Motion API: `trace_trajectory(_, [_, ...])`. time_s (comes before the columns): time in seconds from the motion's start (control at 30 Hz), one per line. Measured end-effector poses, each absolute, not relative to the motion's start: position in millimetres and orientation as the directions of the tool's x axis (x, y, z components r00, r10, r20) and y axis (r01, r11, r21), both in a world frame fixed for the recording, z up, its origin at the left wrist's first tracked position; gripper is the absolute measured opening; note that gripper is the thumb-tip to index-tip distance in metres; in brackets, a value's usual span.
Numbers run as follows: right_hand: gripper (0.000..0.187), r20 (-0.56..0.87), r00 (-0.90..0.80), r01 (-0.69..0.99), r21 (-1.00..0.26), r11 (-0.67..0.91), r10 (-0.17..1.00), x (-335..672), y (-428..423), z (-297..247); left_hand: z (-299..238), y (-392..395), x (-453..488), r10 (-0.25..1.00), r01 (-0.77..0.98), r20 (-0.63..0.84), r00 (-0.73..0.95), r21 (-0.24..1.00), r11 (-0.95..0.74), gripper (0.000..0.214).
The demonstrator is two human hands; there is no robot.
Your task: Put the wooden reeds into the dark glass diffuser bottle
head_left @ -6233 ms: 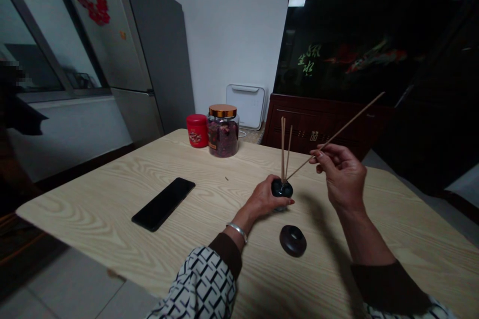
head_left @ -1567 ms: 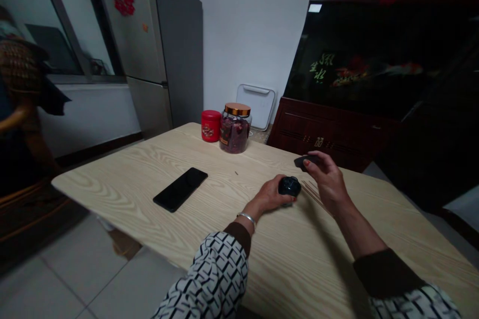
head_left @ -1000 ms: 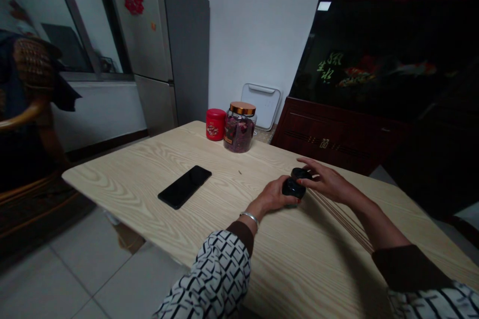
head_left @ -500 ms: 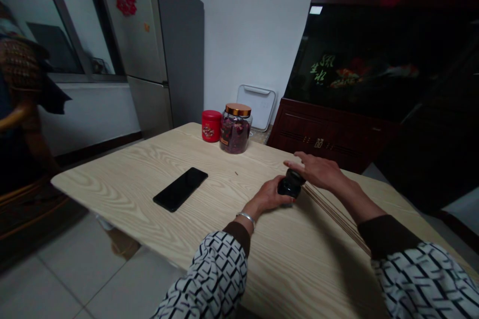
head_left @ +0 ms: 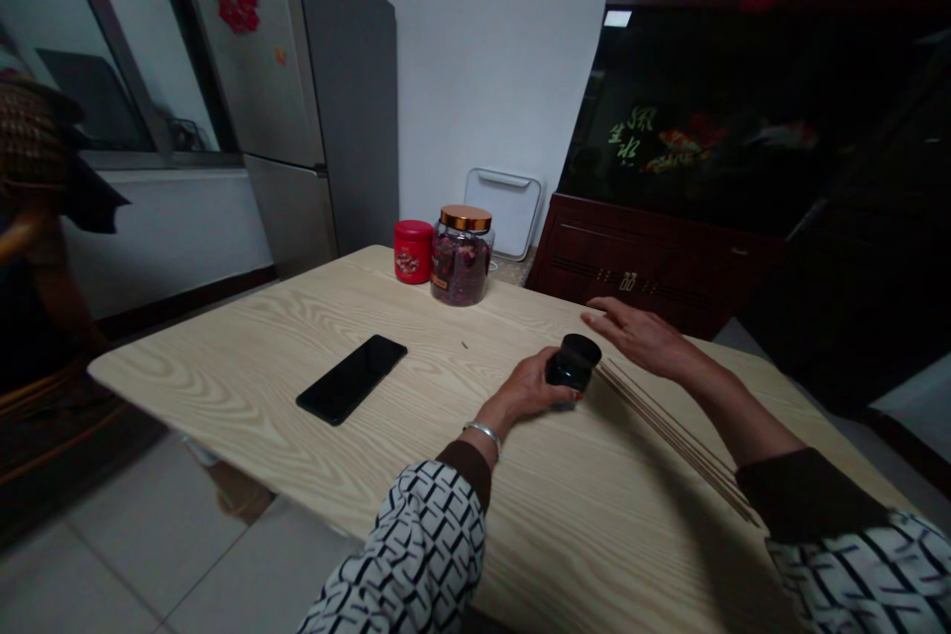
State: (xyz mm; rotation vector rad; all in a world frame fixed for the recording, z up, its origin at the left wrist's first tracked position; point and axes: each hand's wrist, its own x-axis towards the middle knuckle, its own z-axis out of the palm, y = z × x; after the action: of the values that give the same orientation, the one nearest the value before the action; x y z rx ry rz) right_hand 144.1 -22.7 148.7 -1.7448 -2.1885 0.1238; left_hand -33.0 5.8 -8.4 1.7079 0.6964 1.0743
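- Since the earliest frame: dark collar (head_left: 580,351) has gone from the tabletop (head_left: 260,357) to the top of the small dark glass bottle (head_left: 569,374); thin wooden reed sticks (head_left: 673,426), then standing in the bottle, now lie loose.
- Bottle position: right half of tabletop, nearer the far edge than the near one. Left hand (head_left: 522,386) wraps it, thumb on the near side.
- Right hand (head_left: 639,332) is flat, fingers extended, holding nothing visible; it hovers just beyond the collar toward the far edge.
- Reeds run from beside the bottle toward the near right, ends close to the right sleeve (head_left: 824,510).
- Risk: collar seating cannot be confirmed; if merely perched, a knock from the right hand could slide it off.
- Risk: a left-hand twist could tip the bottle; any liquid inside would spill.
- Risk: a dragging sleeve could scatter the reeds.
- Writing: green Chinese characters (head_left: 631,134) on the fish tank (head_left: 743,69), not securely read. Label (head_left: 440,283) on the copper-lidded glass jar (head_left: 465,263): illegible. No brand readable.
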Motion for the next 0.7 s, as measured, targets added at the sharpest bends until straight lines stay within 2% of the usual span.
trace_trajectory(0.1, [0.077,0.098,-0.469,0.817,-0.331,0.473,0.878,148,-20,140,-6,5,-34,0.822,-0.009,0.336,0.459,0.927,-0.374,0.071])
trace_trajectory(0.13, [0.078,0.064,-0.511,0.799,-0.331,0.501,0.857,149,-19,138,-5,5,-35,0.818,-0.012,0.341,0.463,0.925,-0.379,0.07])
trace_trajectory(0.2, [0.067,0.03,-0.531,0.802,-0.305,0.514,0.847,148,-18,134,-5,4,-35,0.811,-0.019,0.351,0.468,0.921,-0.388,0.069])
trace_trajectory(0.27, [0.052,0.031,-0.498,0.837,-0.243,0.49,0.867,145,-18,132,-5,4,-35,0.811,-0.022,0.359,0.462,0.919,-0.394,0.069])
trace_trajectory(0.33, [0.046,0.059,-0.425,0.89,-0.157,0.429,0.903,138,-21,130,-6,5,-35,0.814,-0.021,0.361,0.455,0.918,-0.395,0.068])
trace_trajectory(0.47, [0.047,0.17,-0.209,0.978,0.022,0.209,0.963,120,-32,128,-8,6,-34,0.814,-0.012,0.347,0.466,0.922,-0.386,0.065])
trace_trajectory(0.53, [0.048,0.216,-0.159,0.987,0.057,0.15,0.964,114,-39,126,-8,6,-34,0.816,0.003,0.336,0.469,0.924,-0.382,0.063])
trace_trajectory(0.6, [0.05,0.231,-0.142,0.99,0.012,0.143,0.962,114,-42,122,-8,6,-35,0.816,0.003,0.335,0.471,0.924,-0.381,0.062])
trace_trajectory(0.7, [0.061,0.236,-0.122,0.959,-0.223,0.176,0.964,125,-41,104,-8,6,-38,0.793,-0.049,0.338,0.508,0.93,-0.365,0.069])
